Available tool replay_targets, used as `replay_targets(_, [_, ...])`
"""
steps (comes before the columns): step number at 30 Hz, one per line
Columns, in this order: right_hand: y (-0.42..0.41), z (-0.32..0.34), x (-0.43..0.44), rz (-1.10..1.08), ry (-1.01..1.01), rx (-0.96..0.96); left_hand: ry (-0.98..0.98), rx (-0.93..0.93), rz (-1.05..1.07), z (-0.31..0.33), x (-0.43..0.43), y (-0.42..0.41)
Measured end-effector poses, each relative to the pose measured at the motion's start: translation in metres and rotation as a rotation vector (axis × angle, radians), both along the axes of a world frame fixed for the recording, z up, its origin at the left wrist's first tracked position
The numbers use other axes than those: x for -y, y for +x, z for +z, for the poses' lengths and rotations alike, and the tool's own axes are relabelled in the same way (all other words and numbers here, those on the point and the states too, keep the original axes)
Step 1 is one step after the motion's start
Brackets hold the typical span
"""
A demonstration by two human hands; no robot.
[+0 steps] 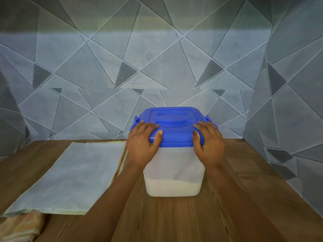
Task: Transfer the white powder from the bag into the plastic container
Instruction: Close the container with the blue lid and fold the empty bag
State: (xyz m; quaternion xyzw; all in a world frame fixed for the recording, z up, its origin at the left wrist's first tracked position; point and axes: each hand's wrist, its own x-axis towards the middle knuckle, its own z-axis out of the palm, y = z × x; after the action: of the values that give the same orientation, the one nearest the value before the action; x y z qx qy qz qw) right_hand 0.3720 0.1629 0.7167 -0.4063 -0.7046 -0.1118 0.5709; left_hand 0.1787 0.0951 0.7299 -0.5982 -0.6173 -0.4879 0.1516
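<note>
White powder [173, 187] fills the bottom of the translucent plastic container [174, 165], which stands on the wooden table [174, 219] near its back edge, toward the wall. A blue lid [172, 124] sits on top. The left hand [142, 141] lies flat on the lid's front left corner, fingers spread, thumb on the rim; the right hand [208, 141] mirrors it on the front right corner. A flat pale bag [73, 175] lies left of the container.
</note>
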Motion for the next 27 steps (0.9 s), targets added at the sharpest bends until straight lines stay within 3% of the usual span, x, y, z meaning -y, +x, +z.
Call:
replay_targets(13, [-0.045, 0.0, -0.117, -0.033, 0.004, 0.006, -0.032, 0.029, -0.009, 0.0, -0.12, -0.044])
replay_targets(27, [-0.059, 0.002, -0.154, -0.033, -0.089, 0.075, -0.057, 0.003, -0.059, 0.006, -0.153, -0.059])
